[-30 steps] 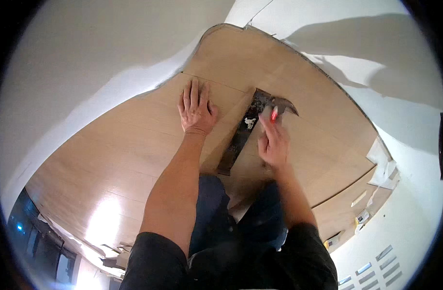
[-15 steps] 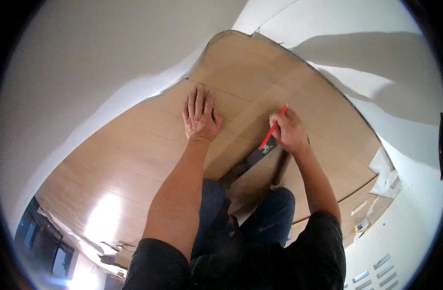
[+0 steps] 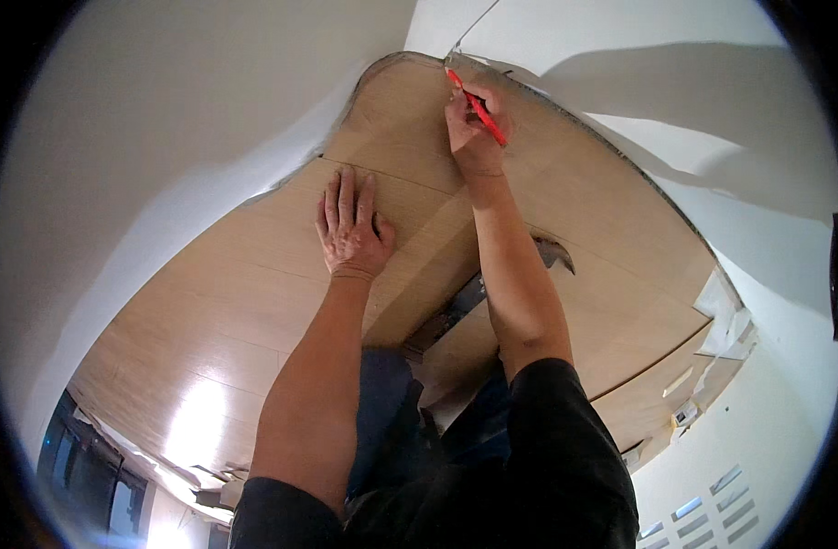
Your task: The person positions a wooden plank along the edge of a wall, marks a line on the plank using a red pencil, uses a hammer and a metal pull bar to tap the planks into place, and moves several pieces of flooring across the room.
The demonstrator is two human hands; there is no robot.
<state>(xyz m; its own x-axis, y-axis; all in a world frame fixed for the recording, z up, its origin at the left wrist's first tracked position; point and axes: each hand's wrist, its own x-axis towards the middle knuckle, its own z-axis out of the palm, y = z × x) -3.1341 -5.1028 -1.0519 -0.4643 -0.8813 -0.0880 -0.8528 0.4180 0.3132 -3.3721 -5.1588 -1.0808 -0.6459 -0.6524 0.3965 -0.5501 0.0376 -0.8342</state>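
Observation:
My right hand [image 3: 474, 146] is closed around a red pencil [image 3: 488, 126], reaching to the far end of the wood-look floor planks [image 3: 419, 220]. The pencil's upper end in view points at the planks' edge by the wall corner; whether it touches there I cannot tell. My left hand [image 3: 350, 245] lies flat on the planks with its fingers stretched out, just short of a seam. Between my arms lies a dark flat metal bar [image 3: 451, 316]. A hammer's claw head [image 3: 554, 252] shows beyond my right forearm, which hides its handle.
White walls [image 3: 190, 119] rise at the left and the right [image 3: 675, 91], with a dark gap along the planks' edge. At the right lie torn white sheeting [image 3: 719, 311] and a small yellow-and-white object [image 3: 684, 416]. Scraps [image 3: 213, 489] lie at the lower left.
My right hand has moved forward and left with the pencil, from beside the hammer to the far corner. My left hand stays flat on the planks. The hammer's head has come into view.

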